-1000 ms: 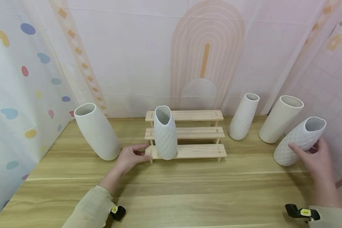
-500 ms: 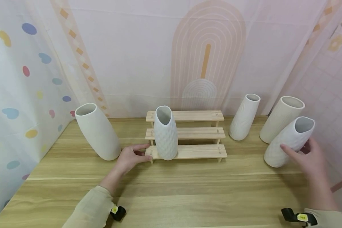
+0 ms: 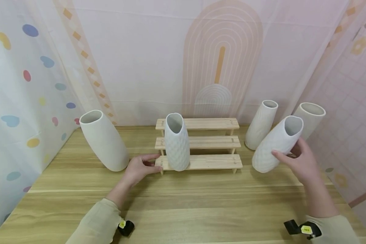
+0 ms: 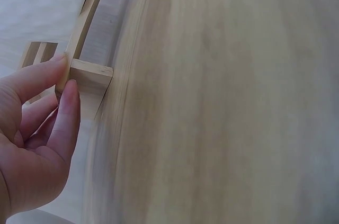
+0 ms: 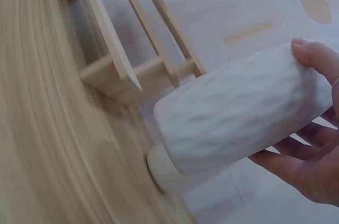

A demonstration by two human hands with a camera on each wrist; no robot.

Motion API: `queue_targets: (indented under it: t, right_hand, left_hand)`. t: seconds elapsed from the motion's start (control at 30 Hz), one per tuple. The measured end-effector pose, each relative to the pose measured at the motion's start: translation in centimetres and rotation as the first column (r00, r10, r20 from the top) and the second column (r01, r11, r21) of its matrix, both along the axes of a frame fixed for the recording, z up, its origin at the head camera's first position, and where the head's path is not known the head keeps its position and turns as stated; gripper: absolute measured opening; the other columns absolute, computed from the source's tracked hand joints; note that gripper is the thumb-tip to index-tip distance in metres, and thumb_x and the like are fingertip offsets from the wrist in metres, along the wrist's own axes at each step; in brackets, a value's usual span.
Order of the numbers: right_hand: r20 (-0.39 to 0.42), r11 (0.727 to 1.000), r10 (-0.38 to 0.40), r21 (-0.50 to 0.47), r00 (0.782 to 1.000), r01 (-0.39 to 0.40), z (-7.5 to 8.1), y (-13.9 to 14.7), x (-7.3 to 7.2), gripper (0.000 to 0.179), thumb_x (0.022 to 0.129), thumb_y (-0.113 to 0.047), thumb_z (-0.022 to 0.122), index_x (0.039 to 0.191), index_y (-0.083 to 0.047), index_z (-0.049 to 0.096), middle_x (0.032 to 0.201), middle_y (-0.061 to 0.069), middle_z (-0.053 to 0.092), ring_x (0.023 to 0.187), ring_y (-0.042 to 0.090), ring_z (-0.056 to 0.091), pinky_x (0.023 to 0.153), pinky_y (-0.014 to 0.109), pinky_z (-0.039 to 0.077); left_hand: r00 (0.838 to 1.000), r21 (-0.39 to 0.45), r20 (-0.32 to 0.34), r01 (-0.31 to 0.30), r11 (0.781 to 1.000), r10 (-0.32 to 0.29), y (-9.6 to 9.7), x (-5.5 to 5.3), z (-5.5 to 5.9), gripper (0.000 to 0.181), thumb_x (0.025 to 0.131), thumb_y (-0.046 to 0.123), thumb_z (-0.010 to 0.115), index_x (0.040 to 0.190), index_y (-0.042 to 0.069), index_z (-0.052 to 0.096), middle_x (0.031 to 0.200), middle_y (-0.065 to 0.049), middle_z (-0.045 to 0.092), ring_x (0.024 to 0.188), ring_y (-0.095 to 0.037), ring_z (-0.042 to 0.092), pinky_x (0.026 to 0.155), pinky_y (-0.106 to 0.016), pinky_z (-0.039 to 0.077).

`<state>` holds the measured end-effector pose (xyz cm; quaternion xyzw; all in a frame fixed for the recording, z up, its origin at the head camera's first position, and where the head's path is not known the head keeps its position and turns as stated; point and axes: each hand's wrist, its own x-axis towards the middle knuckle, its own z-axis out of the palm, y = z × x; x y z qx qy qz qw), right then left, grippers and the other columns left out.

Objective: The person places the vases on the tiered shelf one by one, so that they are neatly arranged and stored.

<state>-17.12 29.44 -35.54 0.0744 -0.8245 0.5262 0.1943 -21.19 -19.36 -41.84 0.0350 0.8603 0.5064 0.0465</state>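
- The right hand [image 3: 305,162] holds a bumpy vase [image 3: 271,149], right of the middle of the frame. Its thumb is on one side and its fingers are on the other.
- In the right wrist view, the bottom of this vase looks up off the desk [image 3: 201,210]. It looks smooth, so a weak grip could let it slip and break.
- A slim vase [image 3: 260,125] is right behind it. I can't tell if they touch. A sideways swing could knock the slim one over.
- A wide vase [image 3: 311,117] at the right could get bumped too.
- The left hand [image 3: 140,167] pinches the left end of the step stand [image 3: 215,162], in the middle. A hard pull might make the stand slide.
- Then the other bumpy vase [image 3: 177,149], near the low step's front edge, could fall.
- The plain vase [image 3: 105,142] at the left is close to that hand, so an elbow or wrist might tip it.
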Motion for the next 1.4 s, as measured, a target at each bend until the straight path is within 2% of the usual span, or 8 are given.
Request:
queue_targets:
  t: [0.23,0.4,0.67,0.87,1.03,1.2,1.4]
  right_hand:
    - [-0.021,0.988,0.151,-0.035,0.988,-0.152,0.5,-3.1,-1.0,0.065,0.083,0.005,0.076,0.14,-0.011,0.048,0.116,-0.008,0.06,0.1,0.006,0.061,0.078,0.019,0.052]
    - [0.014,0.973,0.226,-0.055,0.974,-0.225,0.7,-5.5,-1.6,0.066,0.082,0.005,0.077,0.14,-0.002,0.046,0.119,0.001,0.059,0.103,0.009,0.061,0.081,0.023,0.053]
    - [0.085,0.96,0.279,-0.008,0.957,-0.279,0.4,-7.9,-2.8,0.068,0.08,-0.002,0.081,0.139,-0.003,0.048,0.122,0.017,0.06,0.104,0.014,0.061,0.084,0.024,0.052]
    - [0.092,0.945,0.324,0.004,0.941,-0.326,0.4,-8.9,-3.7,0.07,0.081,-0.005,0.082,0.142,-0.006,0.047,0.126,0.014,0.058,0.11,0.024,0.059,0.086,0.027,0.052]
    - [0.115,0.933,0.359,-0.004,0.926,-0.361,0.5,-9.6,-4.3,0.072,0.082,-0.006,0.082,0.144,-0.007,0.045,0.131,0.013,0.055,0.117,0.03,0.056,0.09,0.036,0.052]
    - [0.125,0.93,0.367,-0.01,0.922,-0.369,0.6,-10.0,-4.7,0.07,0.081,-0.005,0.081,0.142,-0.007,0.047,0.13,0.014,0.055,0.117,0.032,0.056,0.091,0.044,0.051]
    - [0.126,0.925,0.379,-0.026,0.917,-0.379,0.7,-10.2,-4.7,0.07,0.082,-0.003,0.08,0.143,-0.006,0.046,0.131,0.015,0.054,0.118,0.033,0.055,0.093,0.047,0.05]
  left_hand:
    - [1.0,-0.007,-0.003,-0.002,1.0,0.002,0.0,0.0,0.0,0.058,0.078,0.025,0.087,0.13,0.008,0.067,0.136,-0.016,0.058,0.101,-0.024,0.06,0.078,-0.032,0.05]
    - [1.0,-0.001,-0.007,0.003,1.0,-0.003,0.0,0.0,-0.1,0.058,0.078,0.025,0.087,0.13,0.008,0.067,0.136,-0.016,0.058,0.101,-0.024,0.06,0.078,-0.033,0.049]
    - [1.0,-0.004,-0.008,0.004,1.0,-0.004,0.0,0.1,0.0,0.058,0.077,0.024,0.087,0.13,0.008,0.067,0.136,-0.016,0.058,0.1,-0.024,0.061,0.078,-0.033,0.049]
    - [1.0,-0.013,-0.003,-0.003,1.0,0.003,0.0,0.1,0.0,0.058,0.077,0.024,0.088,0.129,0.008,0.067,0.135,-0.016,0.059,0.099,-0.023,0.061,0.077,-0.032,0.049]
    - [1.0,-0.019,-0.005,-0.004,1.0,0.004,0.0,0.0,0.0,0.058,0.077,0.025,0.087,0.129,0.008,0.067,0.134,-0.016,0.059,0.099,-0.023,0.061,0.077,-0.032,0.049]
    - [1.0,-0.019,-0.007,-0.001,1.0,0.001,0.0,0.0,-0.1,0.058,0.077,0.025,0.087,0.129,0.008,0.067,0.134,-0.016,0.059,0.099,-0.023,0.061,0.077,-0.032,0.049]
    - [1.0,-0.013,-0.008,0.0,1.0,0.0,-0.1,0.0,-0.1,0.058,0.077,0.024,0.087,0.129,0.008,0.068,0.134,-0.016,0.059,0.099,-0.023,0.06,0.077,-0.032,0.049]
